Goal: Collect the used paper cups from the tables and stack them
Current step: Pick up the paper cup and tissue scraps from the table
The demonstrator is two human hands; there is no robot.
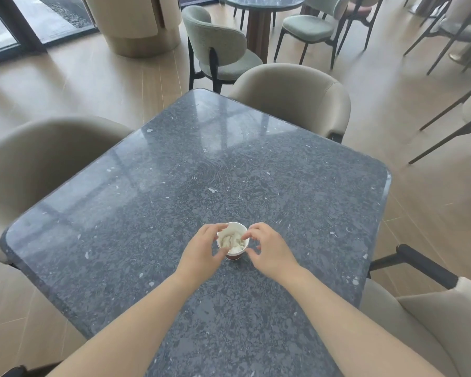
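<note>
Both bare forearms reach forward and converge. The left grip (201,251) curls fingers and thumb round a white paper cup (238,231). The right grip (269,251), fingers bent, touches the rim with a fingertip; whether it pinches is unclear.

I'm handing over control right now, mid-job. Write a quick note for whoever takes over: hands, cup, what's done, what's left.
Left hand: grips the paper cup from its side.
Right hand: fingers curled at the cup's rim; blur hides whether they pinch it.
Cup: upright on the dark stone table, toward the near edge, with crumpled tissue inside.
Done: the cup is reached but looks not yet lifted. No stack or other cup is in view.
Left: lift this cup, probably check other tables for more, then stack them.
</note>
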